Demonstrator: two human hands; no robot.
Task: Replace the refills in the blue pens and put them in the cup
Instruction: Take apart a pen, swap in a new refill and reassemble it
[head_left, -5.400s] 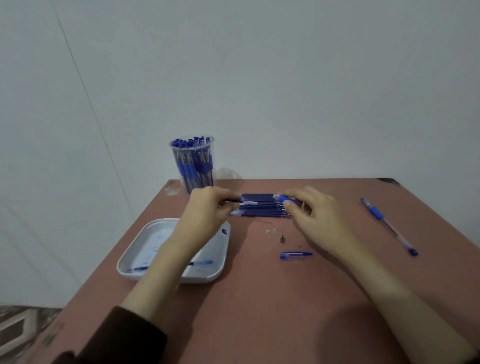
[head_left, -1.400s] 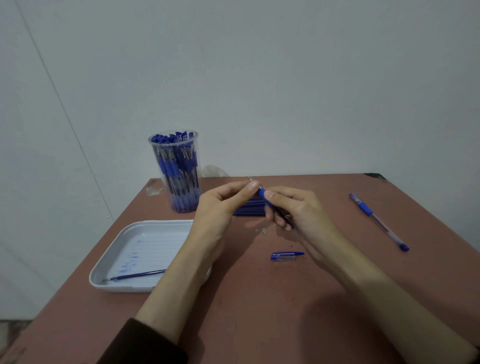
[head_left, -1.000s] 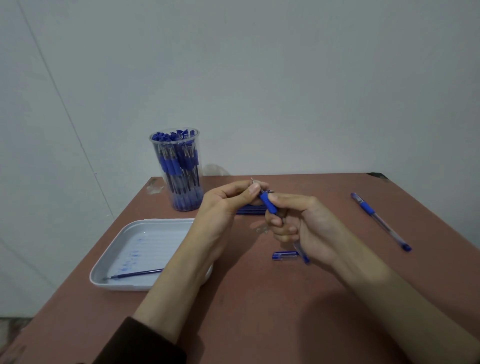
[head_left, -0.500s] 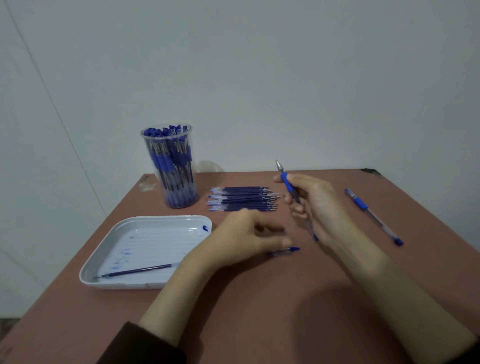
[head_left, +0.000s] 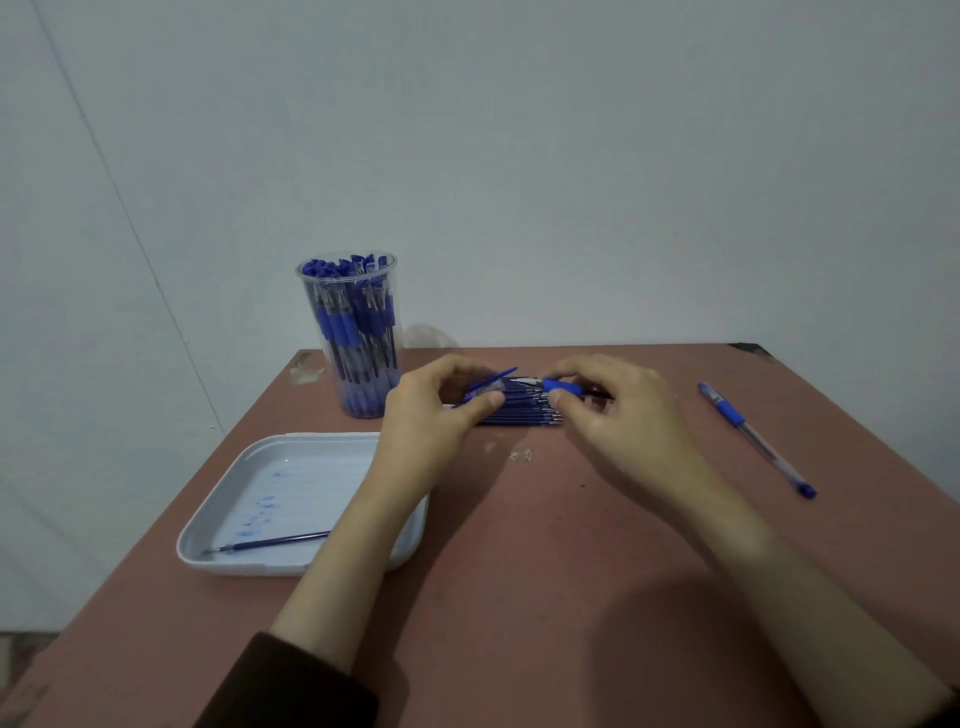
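Surface: a reddish-brown table (head_left: 519, 597), worn at the far corner behind the cup.
Room: a plain pale wall (head_left: 519, 156) right behind the table's far edge.
Cup: one, clear plastic (head_left: 347, 338), upright at the table's far left and packed with blue pens, too many to count.
Refills: one pile (head_left: 519, 410) lying flat just right of the cup, partly under my fingers; I cannot count them.
Left hand: mine (head_left: 426, 421), right of the cup, thumb and fingers pinching one pen cap (head_left: 488, 384) with a blue clip.
Right hand: mine (head_left: 623, 415), farther right of the cup, fingers curled round one pen (head_left: 563, 387) at its blue grip; its tip points at the cap, just beside it.
Spare pen: one (head_left: 753, 439), capped, lying well to the right of the cup, apart from both hands.
Tray: one, white (head_left: 291, 452), in front of the cup on my side, smeared with blue ink.
Used refill: one (head_left: 270, 544), in the tray along the wall farthest from the cup.
Scraps: a few pale bits (head_left: 522, 455) on the table, right of the cup and nearer me than the pile.
Sleeve: one, dark (head_left: 291, 686), on my left forearm.
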